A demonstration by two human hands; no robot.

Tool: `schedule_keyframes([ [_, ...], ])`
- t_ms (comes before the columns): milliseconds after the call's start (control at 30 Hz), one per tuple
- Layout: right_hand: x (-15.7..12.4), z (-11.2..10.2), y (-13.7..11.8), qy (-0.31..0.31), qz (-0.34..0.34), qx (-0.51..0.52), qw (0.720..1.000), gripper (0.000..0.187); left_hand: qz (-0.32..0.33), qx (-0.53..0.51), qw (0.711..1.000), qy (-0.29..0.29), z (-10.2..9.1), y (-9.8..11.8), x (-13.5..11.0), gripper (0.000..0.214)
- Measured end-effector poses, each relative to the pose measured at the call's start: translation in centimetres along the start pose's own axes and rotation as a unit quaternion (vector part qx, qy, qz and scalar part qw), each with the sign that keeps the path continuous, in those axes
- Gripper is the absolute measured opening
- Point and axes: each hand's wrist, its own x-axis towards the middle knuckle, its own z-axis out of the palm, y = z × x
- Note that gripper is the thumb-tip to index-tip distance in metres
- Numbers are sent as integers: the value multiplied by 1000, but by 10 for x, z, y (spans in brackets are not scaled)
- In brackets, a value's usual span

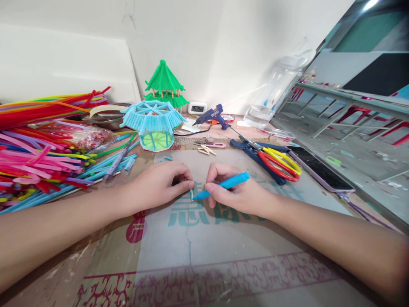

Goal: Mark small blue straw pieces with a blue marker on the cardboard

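Note:
Between thumb and fingers, my left hand [171, 181] pinches a short thin wooden stick [191, 195], partly coloured blue, upright over the printed board. My right hand [234, 192] grips a blue marker [231, 181], its tip at or very close to the stick's lower part. Just beyond the hands lie several short bare wooden sticks [207, 149] and small blue pieces [168, 158]. Behind my left hand stands a light blue pipe-cleaner roof model [152, 123] with a green base. A green tiered roof model [164, 83] is behind that.
Bundles of colourful pipe cleaners [35, 162] fill the left side. A glue gun [212, 116], a small digital clock [197, 107] and a clear bottle [271, 94] stand at the back. Red-and-yellow-handled scissors [277, 164], blue-handled pliers [244, 147] and a phone [319, 168] lie right.

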Motion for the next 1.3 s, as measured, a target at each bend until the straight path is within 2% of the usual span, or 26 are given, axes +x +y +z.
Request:
schedule_keyframes([
  [133, 0, 0, 0, 1, 0, -2, 1000, 17, -4, -5, 1000, -2, 1, -1, 0, 21],
  [367, 3, 1, -1, 54, -13, -42, 998, 17, -5, 0, 1000, -1, 0, -1, 1, 21],
  [567, 2, 0, 1, 17, -15, -20, 1000, 17, -1, 0, 1000, 3, 1, -2, 1, 20],
  [800, 3, 1, -1, 55, -13, -34, 998, 17, -7, 10, 1000, -6, -2, -1, 2, 21],
  [1033, 1, 0, 2, 7, -11, -15, 1000, 19, 4, 3, 1000, -10, -2, -3, 2, 20],
  [1300, 4, 0, -1, 44, -9, -18, 999, 20, 6, 1, 1000, -11, -2, -4, 2, 21],
])
